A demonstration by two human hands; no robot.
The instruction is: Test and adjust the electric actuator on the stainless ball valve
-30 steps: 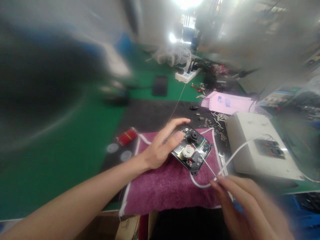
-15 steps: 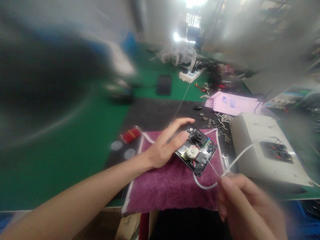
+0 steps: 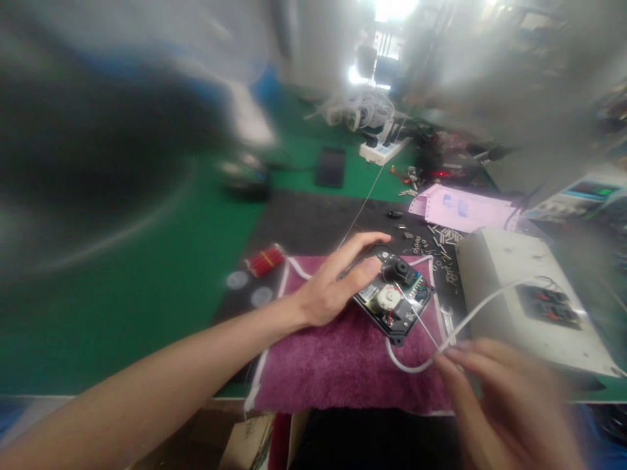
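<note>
My left hand (image 3: 337,281) grips a black electronic unit (image 3: 375,310) from its left side, thumb across the top and fingers along the far edge. On the unit are a black lens-like cylinder (image 3: 403,270), a round pale motor-like part (image 3: 388,297) and a small circuit board. My right hand (image 3: 494,385), blurred, is closed in a pinch at the lower right. From its fingertips a thin pale strand (image 3: 425,326), wire or rod I cannot tell, runs to the unit beside the cylinder. A white cable (image 3: 409,370) loops under the unit and passes the right fingertips.
Under the unit lies a purple cloth (image 3: 318,372). To the right stands a beige box (image 3: 514,261) with terminals. Small metal parts (image 3: 443,238), pink papers (image 3: 467,207) and a wrench (image 3: 447,321) lie nearby. A red bundle (image 3: 264,261) lies left; a power strip (image 3: 382,150) stands behind.
The whole view has shifted slightly, with the scene now further right. My right hand's fingers have turned a little and blur with motion. My left hand keeps its grip on the unit.
</note>
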